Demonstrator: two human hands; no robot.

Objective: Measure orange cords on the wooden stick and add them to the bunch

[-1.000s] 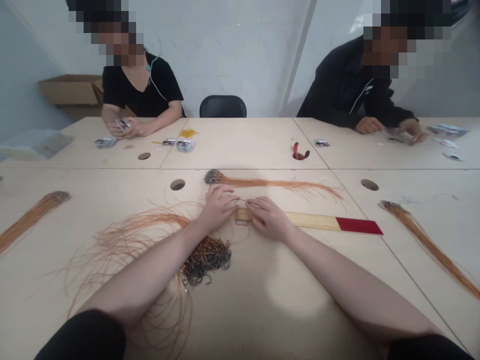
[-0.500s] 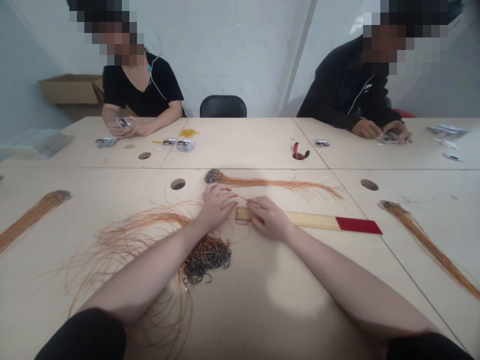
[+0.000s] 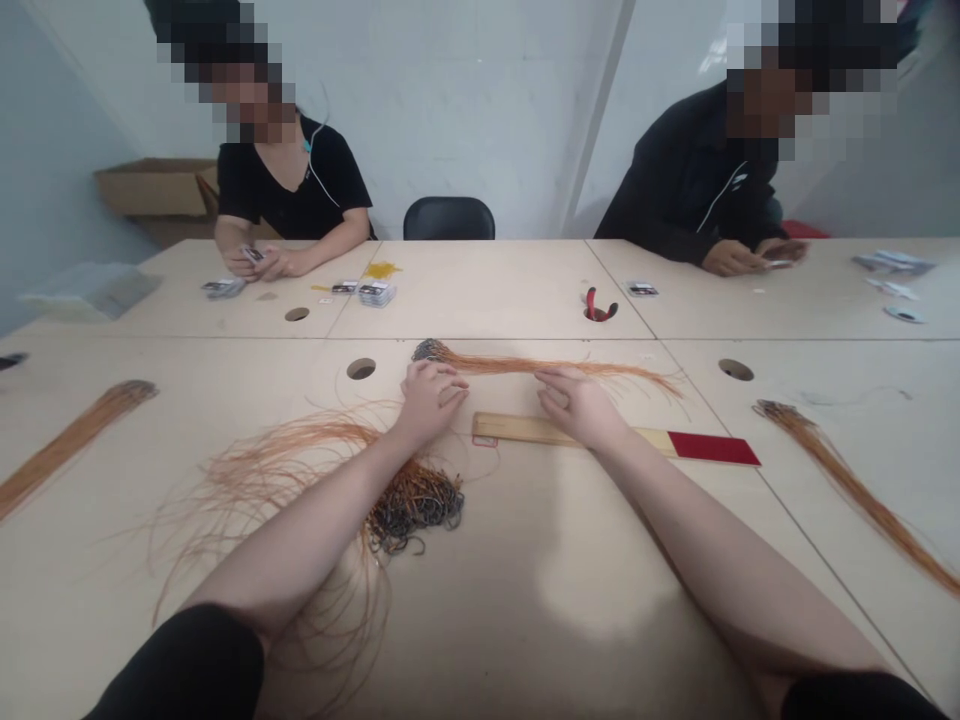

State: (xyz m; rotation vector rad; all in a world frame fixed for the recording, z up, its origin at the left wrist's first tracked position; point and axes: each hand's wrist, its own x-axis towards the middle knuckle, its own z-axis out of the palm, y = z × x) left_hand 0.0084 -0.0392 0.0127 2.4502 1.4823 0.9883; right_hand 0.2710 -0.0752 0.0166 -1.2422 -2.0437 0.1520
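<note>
Right hand is lying open, grasping nothing, against a flat wooden ruler with red end; left hand is curling loosely, grip unclear. Straight orange-wire bundle is lying above them, tangled dark-hooked orange-wire heap remaining below.

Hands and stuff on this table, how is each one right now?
Left hand: open, palm down, holding nothing visible.
Right hand: open, palm down, beside the wooden strip.
Wooden strip: lying flat, red at one end.
Straight orange strand bundle: stretched out flat.
Orange strand tangle: loose and messy, with a dark clump.
Red-handled pliers: sitting at a table hole.
</note>
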